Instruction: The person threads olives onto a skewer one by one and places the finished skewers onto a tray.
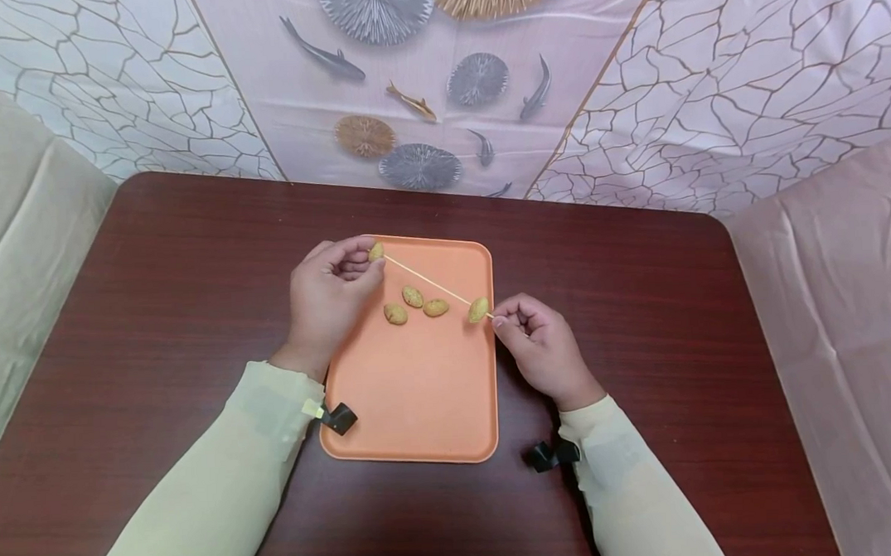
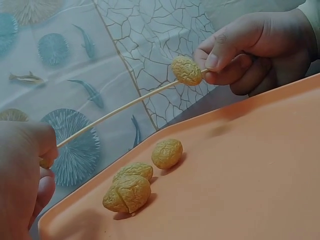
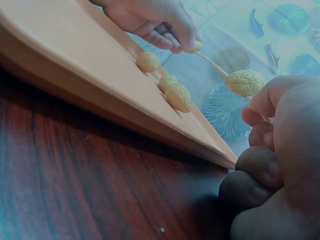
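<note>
A thin wooden skewer [image 1: 426, 277] runs between both hands above the orange tray [image 1: 413, 395], bowing slightly in the left wrist view. My left hand [image 1: 332, 291] pinches a small wrinkled yellow oval piece, like a baby potato [image 1: 376, 252], at the skewer's far-left end. Fingers partly hide that piece in the left wrist view. With thumb and forefinger, my right hand [image 1: 541, 344] pinches the skewer's other end. Just beside those fingertips, a second wrinkled piece [image 2: 186, 70] is threaded on the skewer, which sticks out past it. Three similar loose pieces [image 1: 412, 297] lie grouped on the tray.
The tray rests on a dark reddish wooden table [image 1: 633, 303]. Behind it hangs a patterned cloth [image 1: 437, 87], with plain pale cloth at both sides. Small black devices [image 1: 340, 419] are attached at both sleeves.
</note>
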A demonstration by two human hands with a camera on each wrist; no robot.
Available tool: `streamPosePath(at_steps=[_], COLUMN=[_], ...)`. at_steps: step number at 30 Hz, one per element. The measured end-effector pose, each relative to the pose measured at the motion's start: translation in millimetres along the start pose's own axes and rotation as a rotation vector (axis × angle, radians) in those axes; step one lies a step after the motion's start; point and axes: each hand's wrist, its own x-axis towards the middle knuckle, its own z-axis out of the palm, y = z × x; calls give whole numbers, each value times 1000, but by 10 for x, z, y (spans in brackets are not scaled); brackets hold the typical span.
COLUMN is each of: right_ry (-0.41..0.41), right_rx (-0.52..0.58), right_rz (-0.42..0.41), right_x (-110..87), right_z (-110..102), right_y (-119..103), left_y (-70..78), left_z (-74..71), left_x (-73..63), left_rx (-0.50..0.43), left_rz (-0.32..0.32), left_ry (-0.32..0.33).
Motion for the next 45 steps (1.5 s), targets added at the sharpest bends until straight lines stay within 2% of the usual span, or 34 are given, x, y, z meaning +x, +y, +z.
streamPosePath(at_steps=[15,28,37,45], right_ry=[-2,-9,-5,11], right_rx=[-40,-27,-7,48], right_rz=[14,8,-12,7], right_x=[-3,-3,8,20], right_z=[-5,0,-3,-1], right_y=[-17,-4,14,17], left_y=[77,114,152,190], left_z=[37,90,121,162], left_x=[-35,-62,-81,-112], left_rx=[30,7,13,11], left_rz=[-12,-11,-22,-15], left_ry=[-40,-92,-142,-164])
